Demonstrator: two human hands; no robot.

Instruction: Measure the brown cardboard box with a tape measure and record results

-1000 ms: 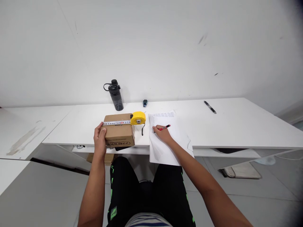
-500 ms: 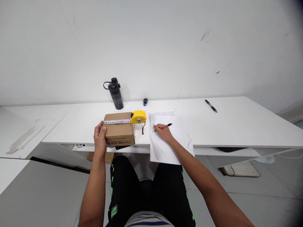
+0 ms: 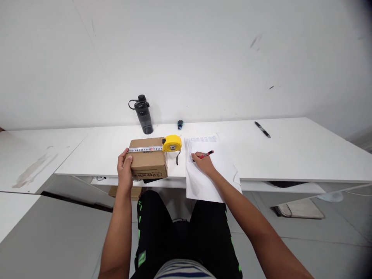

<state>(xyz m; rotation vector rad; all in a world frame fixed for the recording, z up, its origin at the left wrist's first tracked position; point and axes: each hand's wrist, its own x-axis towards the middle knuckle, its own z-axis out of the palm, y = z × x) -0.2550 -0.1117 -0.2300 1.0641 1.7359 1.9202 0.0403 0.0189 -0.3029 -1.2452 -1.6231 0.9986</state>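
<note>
My left hand (image 3: 124, 166) grips the left end of a brown cardboard box (image 3: 148, 159) at the desk's front edge, its fingers at the end of a drawn-out tape. That tape runs across the box top to a yellow tape measure (image 3: 172, 143) at the box's right end, with a black strap hanging from it. My right hand (image 3: 203, 162) is closed around a red pen (image 3: 207, 154), its tip end low over white paper sheets (image 3: 200, 184). The sheets lie partly over the desk edge and carry some print or writing too small to read.
A dark water bottle (image 3: 144, 118) stands behind the box. Near the wall lie a small dark blue object (image 3: 180, 124) and, farther right, a black and grey pen (image 3: 262, 130). The white desk (image 3: 290, 155) has a shelf beneath it, above my knees.
The whole view has shifted slightly, so everything sits a little farther right. Both hands keep their holds on the box and the pen, with no other clear change.
</note>
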